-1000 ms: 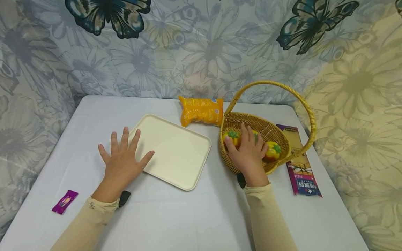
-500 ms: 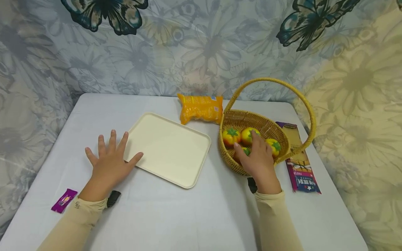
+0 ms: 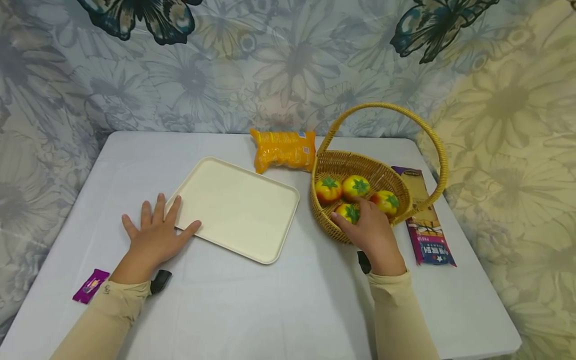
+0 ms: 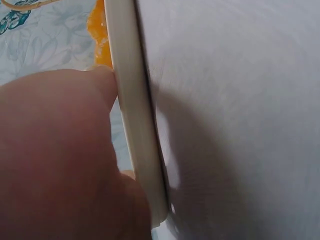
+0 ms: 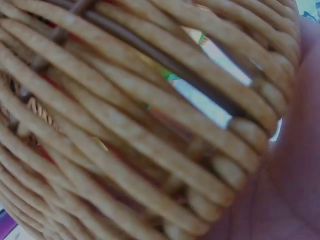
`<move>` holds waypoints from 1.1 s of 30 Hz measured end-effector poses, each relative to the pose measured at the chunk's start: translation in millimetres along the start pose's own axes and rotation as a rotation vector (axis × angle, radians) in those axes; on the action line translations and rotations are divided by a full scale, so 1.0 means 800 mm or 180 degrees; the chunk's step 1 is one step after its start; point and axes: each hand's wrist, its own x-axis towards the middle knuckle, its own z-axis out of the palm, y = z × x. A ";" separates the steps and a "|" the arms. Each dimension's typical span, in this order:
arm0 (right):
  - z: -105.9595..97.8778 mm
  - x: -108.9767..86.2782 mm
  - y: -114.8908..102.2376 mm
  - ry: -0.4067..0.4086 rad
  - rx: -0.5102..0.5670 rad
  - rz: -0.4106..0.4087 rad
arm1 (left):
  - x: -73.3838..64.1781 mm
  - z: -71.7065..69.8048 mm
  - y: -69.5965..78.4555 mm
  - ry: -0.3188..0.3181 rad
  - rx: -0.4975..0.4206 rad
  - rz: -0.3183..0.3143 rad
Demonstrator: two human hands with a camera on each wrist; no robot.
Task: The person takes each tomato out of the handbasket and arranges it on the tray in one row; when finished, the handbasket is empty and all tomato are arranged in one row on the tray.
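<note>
While the nearest round yellow-and-red fruit with green calyx (image 3: 345, 212) sits low in the golden wicker basket (image 3: 330, 231), right hand (image 3: 375, 236) brackets it; pinched or not, cannot tell. Straight lift advisable: three matching fruits (image 3: 356, 188) crowd it, arched wicker handle (image 3: 382, 105) blocks beyond. Left hand (image 3: 155, 241) spread at cream rectangular tray's (image 3: 236, 210) edge.

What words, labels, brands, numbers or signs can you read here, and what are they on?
"PASTA": on the purple-and-tan packet.
Large white characters below it: not clear enough to quote; a white star sits beneath.
Dark oval at the packet's top: too small.
Orange bag: print too small.
Purple wrapper: blurred.
Left sleeve: cuff mark unreadable.
Cream tray: none visible.
</note>
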 end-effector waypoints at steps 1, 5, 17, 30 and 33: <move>0.000 0.000 0.000 -0.0007 -0.0011 0.0002 | 0.001 0.001 -0.001 -0.0035 0.0001 -0.0005; 0.000 0.001 0.000 -0.0001 -0.0008 0.0038 | 0.003 0.003 -0.002 -0.0101 -0.0060 -0.0010; 0.009 0.014 -0.001 0.0034 0.0055 0.0186 | 0.004 0.002 0.000 -0.0148 -0.0289 -0.0060; 0.011 0.014 -0.003 0.0222 0.0290 0.0217 | 0.004 -0.001 0.002 -0.0119 -0.0382 -0.0076; 0.006 0.011 -0.008 0.0301 0.0352 0.0206 | 0.005 0.000 0.002 -0.0119 -0.0380 -0.0063</move>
